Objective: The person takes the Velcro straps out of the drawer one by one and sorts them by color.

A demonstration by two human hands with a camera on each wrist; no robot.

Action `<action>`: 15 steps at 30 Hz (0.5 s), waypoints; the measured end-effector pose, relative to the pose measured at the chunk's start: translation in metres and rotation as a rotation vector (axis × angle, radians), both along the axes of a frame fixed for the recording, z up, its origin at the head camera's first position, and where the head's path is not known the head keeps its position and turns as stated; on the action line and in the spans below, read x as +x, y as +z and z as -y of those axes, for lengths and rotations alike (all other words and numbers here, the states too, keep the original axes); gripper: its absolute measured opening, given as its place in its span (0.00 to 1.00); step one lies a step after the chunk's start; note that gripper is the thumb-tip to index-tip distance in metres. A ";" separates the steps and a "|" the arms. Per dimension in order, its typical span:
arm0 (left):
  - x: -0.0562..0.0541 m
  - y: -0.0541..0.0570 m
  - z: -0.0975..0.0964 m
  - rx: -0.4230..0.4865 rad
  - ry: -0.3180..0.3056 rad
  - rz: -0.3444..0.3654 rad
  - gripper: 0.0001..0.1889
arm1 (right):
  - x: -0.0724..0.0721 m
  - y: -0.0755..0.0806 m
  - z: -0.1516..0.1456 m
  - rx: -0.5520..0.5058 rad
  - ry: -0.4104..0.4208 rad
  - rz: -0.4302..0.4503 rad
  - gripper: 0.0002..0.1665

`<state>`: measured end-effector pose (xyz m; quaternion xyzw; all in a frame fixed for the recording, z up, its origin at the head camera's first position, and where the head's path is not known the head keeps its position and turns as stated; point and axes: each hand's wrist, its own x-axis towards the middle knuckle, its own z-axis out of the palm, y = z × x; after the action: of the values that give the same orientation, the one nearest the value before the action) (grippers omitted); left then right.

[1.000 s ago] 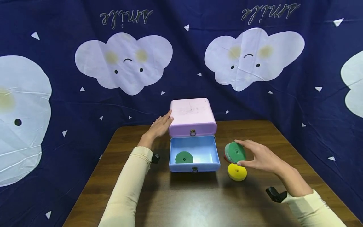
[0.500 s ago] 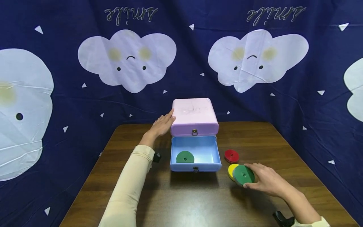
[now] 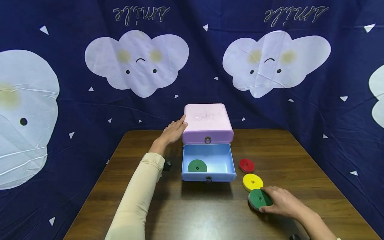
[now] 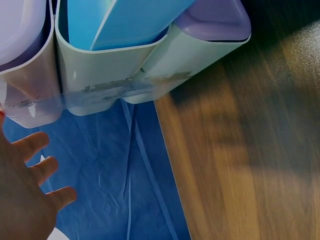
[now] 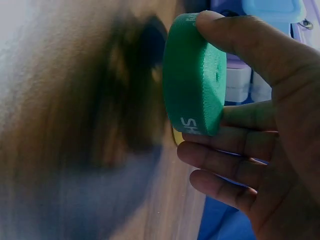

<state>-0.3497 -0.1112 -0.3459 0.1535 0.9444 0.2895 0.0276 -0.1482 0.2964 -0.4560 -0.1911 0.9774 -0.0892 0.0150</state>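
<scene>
My right hand (image 3: 282, 202) pinches a green roll of tape (image 3: 259, 199) between thumb and fingers, low at the near right of the table. White lettering shows on the roll's rim in the right wrist view. Just behind it lies a yellow tape roll (image 3: 253, 182), and farther back a red tape roll (image 3: 246, 165). My left hand (image 3: 174, 130), fingers extended, rests against the left side of the small drawer cabinet (image 3: 207, 116). Its blue drawer (image 3: 222, 163) is pulled out, with another green tape roll (image 3: 197, 166) inside at the front left.
The wooden table (image 3: 186, 216) ends near the dark blue cloud-print cloth (image 3: 207, 83) behind it. Purple drawers above and below the blue one are closed; the lower purple drawer (image 4: 217, 20) shows in the left wrist view. The blue drawer juts forward over the table.
My right hand has carried the green tape roll from above the red one toward me, down to just in front of the yellow one. My left hand has stayed at the cabinet's side.
</scene>
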 end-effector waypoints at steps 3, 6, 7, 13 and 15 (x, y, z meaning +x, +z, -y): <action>0.000 0.000 0.001 0.002 0.001 0.000 0.31 | -0.001 -0.002 0.000 0.003 -0.014 0.044 0.46; 0.001 0.000 0.001 0.002 0.001 0.001 0.30 | -0.002 -0.004 0.000 0.008 -0.034 0.089 0.47; 0.001 0.000 0.001 0.003 0.001 0.003 0.30 | -0.003 -0.005 0.000 0.010 -0.044 0.107 0.47; 0.000 -0.002 0.001 -0.006 0.000 -0.001 0.31 | -0.004 -0.010 0.000 0.014 -0.059 0.121 0.48; 0.000 -0.002 0.000 -0.011 0.001 -0.003 0.31 | -0.003 -0.011 -0.001 0.013 -0.048 0.101 0.47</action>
<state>-0.3500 -0.1116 -0.3476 0.1534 0.9461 0.2841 0.0267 -0.1517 0.2973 -0.4667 -0.1627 0.9803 -0.0926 0.0637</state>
